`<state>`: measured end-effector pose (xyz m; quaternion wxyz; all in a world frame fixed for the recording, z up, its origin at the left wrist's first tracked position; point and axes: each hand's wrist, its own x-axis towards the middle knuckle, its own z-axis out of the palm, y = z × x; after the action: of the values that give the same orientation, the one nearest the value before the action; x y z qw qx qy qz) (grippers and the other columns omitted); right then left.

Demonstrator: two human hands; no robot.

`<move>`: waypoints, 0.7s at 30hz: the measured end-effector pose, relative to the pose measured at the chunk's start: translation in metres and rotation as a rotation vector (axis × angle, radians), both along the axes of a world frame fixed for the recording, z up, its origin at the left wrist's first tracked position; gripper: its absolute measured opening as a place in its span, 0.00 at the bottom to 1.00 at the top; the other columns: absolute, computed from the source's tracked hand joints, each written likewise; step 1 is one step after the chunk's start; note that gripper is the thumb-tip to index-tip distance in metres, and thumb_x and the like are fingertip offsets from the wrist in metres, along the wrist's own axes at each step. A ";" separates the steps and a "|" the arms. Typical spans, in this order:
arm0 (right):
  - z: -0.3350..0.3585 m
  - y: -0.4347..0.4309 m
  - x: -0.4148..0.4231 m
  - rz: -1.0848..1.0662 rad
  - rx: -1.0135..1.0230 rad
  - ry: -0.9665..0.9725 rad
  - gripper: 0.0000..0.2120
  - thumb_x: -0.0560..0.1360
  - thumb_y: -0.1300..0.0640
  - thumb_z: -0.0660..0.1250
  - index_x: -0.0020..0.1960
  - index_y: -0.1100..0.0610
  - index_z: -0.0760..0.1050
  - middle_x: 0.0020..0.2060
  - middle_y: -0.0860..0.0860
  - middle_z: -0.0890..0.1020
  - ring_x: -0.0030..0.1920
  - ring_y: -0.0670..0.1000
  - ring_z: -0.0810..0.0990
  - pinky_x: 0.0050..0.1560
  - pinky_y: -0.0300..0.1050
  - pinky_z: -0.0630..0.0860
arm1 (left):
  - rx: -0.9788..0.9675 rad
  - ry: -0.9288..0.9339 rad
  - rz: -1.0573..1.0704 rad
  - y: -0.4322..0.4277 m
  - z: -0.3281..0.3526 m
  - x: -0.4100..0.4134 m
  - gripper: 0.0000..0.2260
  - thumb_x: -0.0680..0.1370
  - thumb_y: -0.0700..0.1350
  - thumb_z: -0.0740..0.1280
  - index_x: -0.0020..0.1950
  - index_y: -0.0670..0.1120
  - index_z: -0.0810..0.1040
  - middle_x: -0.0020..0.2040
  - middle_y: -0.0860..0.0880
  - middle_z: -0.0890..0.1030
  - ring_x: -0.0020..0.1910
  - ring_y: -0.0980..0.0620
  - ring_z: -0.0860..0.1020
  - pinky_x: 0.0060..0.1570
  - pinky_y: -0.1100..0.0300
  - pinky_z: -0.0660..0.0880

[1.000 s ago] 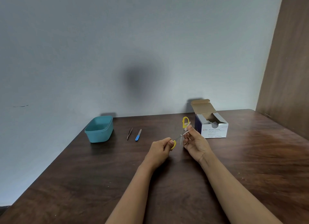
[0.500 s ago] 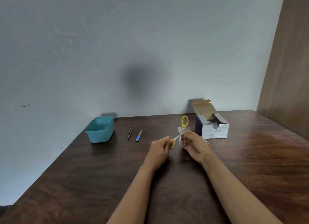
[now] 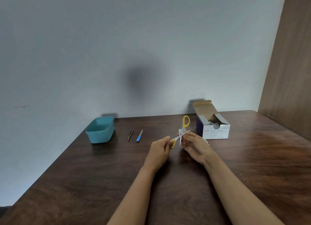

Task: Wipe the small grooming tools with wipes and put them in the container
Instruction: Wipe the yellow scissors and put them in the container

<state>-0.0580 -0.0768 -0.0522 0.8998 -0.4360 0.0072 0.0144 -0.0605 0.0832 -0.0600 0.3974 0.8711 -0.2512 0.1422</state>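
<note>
Holding the scissors (image 3: 183,126) spread in a cross above the table (image 3: 84,182), the left hand (image 3: 159,148) curls round the lower yellow handle while the right hand (image 3: 196,145) pinches a white wipe (image 3: 179,130) against the blades at the pivot. Well left of both grips sits the teal container (image 3: 101,137), with tweezers (image 3: 130,134) and a blue nail file (image 3: 139,136) lying between it and the left hand. An open box of swabs (image 3: 215,133) stands just beyond the right hand.

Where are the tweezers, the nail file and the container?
tweezers (image 3: 130,134): head view, middle of the two arms.
nail file (image 3: 139,136): head view, middle, top of the blue handle.
container (image 3: 101,137): head view, front wall.
</note>
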 end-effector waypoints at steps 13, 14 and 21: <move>0.003 0.003 -0.005 -0.006 -0.063 -0.026 0.12 0.78 0.68 0.58 0.45 0.61 0.79 0.37 0.52 0.85 0.38 0.46 0.72 0.34 0.32 0.72 | -0.022 -0.010 -0.002 -0.001 0.000 -0.002 0.14 0.82 0.46 0.58 0.37 0.43 0.69 0.30 0.54 0.69 0.31 0.58 0.65 0.32 0.64 0.61; 0.003 0.003 -0.005 -0.017 -0.047 -0.024 0.13 0.78 0.68 0.58 0.43 0.61 0.80 0.37 0.52 0.85 0.37 0.46 0.72 0.34 0.32 0.72 | -0.020 -0.015 0.002 -0.002 0.001 -0.002 0.14 0.82 0.46 0.58 0.38 0.42 0.70 0.30 0.53 0.69 0.31 0.57 0.65 0.32 0.63 0.61; 0.003 0.003 -0.002 -0.118 0.140 0.028 0.16 0.76 0.68 0.62 0.35 0.58 0.82 0.36 0.53 0.83 0.34 0.45 0.72 0.31 0.32 0.73 | 0.009 -0.014 -0.007 -0.004 0.001 -0.002 0.15 0.82 0.47 0.58 0.37 0.43 0.69 0.29 0.54 0.67 0.30 0.57 0.65 0.32 0.63 0.61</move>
<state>-0.0605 -0.0740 -0.0496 0.9272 -0.3705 0.0445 -0.0320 -0.0627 0.0795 -0.0591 0.3921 0.8711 -0.2575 0.1456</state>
